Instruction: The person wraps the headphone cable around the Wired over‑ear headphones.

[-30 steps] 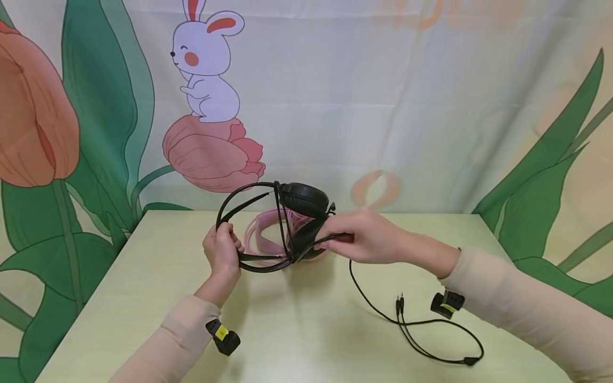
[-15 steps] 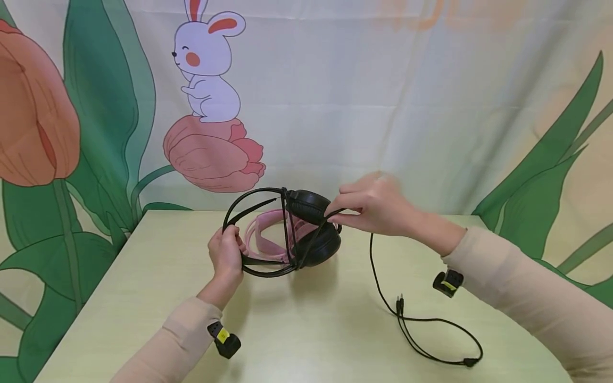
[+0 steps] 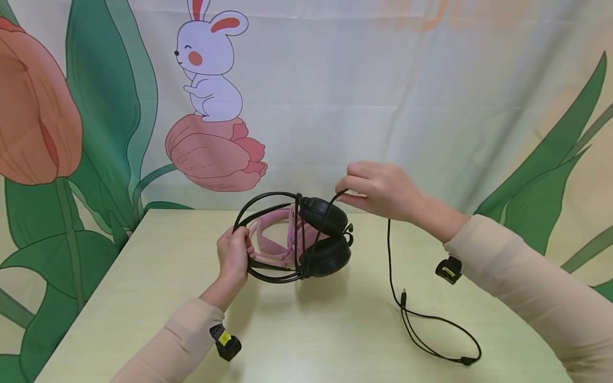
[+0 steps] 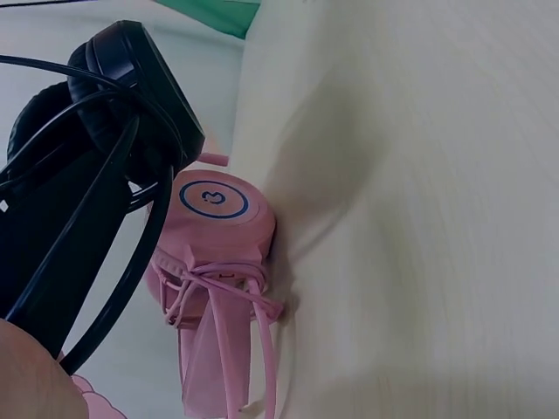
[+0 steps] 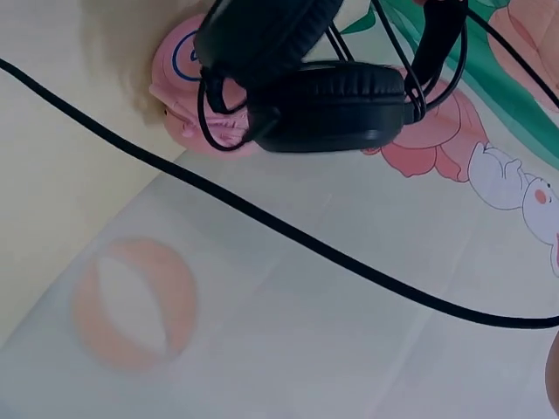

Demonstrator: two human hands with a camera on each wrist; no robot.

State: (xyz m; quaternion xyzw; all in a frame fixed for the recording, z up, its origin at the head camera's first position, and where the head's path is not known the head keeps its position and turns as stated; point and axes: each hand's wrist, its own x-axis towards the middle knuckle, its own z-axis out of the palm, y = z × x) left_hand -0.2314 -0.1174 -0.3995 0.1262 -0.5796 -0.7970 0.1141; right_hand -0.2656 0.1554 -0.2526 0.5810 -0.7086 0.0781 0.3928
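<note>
My left hand [image 3: 234, 252] grips the headband of a pair of black headphones [image 3: 328, 258], holding them above the table with the ear cups to the right. Strands of their black cable [image 3: 390, 255] are wound across the band beside the cups. Higher and to the right, my right hand [image 3: 383, 189] pinches this cable; from there it hangs to the table and ends in a loop with plugs. In the right wrist view the cable [image 5: 262, 218] crosses in front of the ear cups [image 5: 332, 109]. Only a little of each hand shows in the wrist views.
Pink headphones [image 4: 214, 231], bound with their own pink cable, rest on the table behind the black pair, which partly hides them in the head view. The pale table [image 3: 297, 340] ends at a printed curtain [image 3: 325, 106] with a rabbit and tulips.
My right hand has moved up and away from the ear cups, drawing a length of cable out with it. The left hand and the black headphones have shifted slightly right and down.
</note>
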